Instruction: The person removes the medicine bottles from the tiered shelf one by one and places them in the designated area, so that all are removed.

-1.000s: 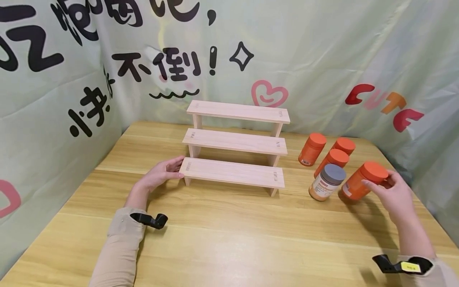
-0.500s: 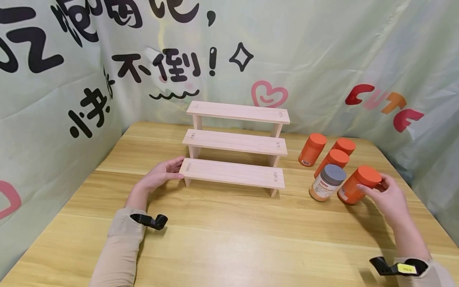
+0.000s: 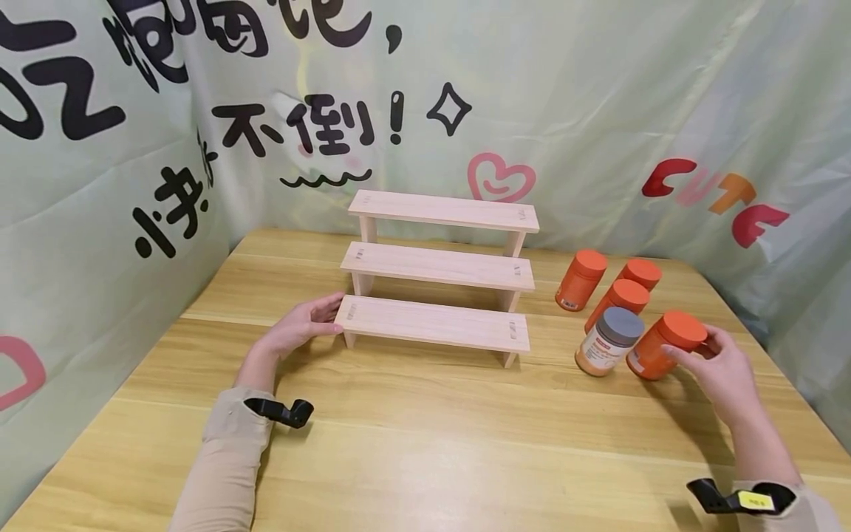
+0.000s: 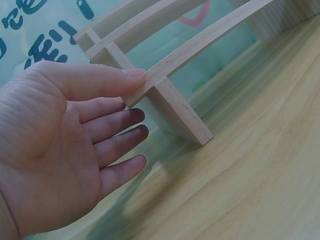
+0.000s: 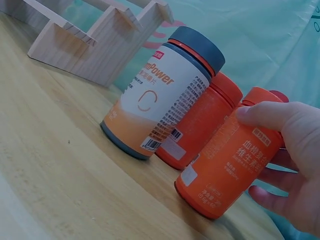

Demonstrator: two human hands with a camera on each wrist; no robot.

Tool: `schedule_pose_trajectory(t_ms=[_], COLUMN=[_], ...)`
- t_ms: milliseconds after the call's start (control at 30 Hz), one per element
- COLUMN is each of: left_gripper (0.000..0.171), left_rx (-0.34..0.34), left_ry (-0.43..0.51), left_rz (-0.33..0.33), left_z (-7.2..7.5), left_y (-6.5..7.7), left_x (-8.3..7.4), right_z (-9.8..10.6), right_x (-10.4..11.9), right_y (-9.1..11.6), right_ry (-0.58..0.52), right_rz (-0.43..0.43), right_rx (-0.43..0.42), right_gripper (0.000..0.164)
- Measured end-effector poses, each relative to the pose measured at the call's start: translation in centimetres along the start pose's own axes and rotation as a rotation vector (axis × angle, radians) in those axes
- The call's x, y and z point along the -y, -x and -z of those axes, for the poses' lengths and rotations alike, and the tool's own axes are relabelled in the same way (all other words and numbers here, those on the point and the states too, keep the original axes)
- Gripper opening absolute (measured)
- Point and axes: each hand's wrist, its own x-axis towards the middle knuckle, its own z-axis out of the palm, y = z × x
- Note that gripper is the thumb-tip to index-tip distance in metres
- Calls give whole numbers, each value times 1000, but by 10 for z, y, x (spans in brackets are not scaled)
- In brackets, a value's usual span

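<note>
A three-tier wooden display stand (image 3: 432,323) stands mid-table. My left hand (image 3: 302,325) holds the left end of its lowest shelf; in the left wrist view the thumb (image 4: 134,73) lies on the corner and the other fingers extend beside the end. On the right, my right hand (image 3: 721,369) grips an orange supplement bottle (image 3: 667,347) near its lid, thumb on the near side, fingers behind. That bottle stands upright on the table. Just left of it is a bottle with a grey lid and white-and-orange label (image 3: 608,343).
Behind the grey-lidded bottle are other orange bottles (image 3: 580,281), close together to the right of the stand. The wooden table (image 3: 412,451) backs onto a pale printed curtain (image 3: 585,96), which also closes off both sides. A black camera mount is on each wrist.
My right hand has brought the orange bottle left and down to the table beside the grey-lidded bottle. My left hand stays at the stand. The head view has shifted slightly.
</note>
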Motion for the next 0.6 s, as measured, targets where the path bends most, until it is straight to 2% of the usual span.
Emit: schedule_pose_trajectory(t_ms=[467, 600], left_gripper=[74, 73], left_rx=[-10, -2], left_ry=[3, -2], left_rz=[4, 5], left_z=[-1, -1], left_y=[0, 1], left_x=[-1, -2], right_z=[4, 11], right_x=[0, -4], right_y=[-2, -3], right_ry=[-4, -22], right_rz=[52, 81], right_rx=[63, 103], right_gripper=[63, 55])
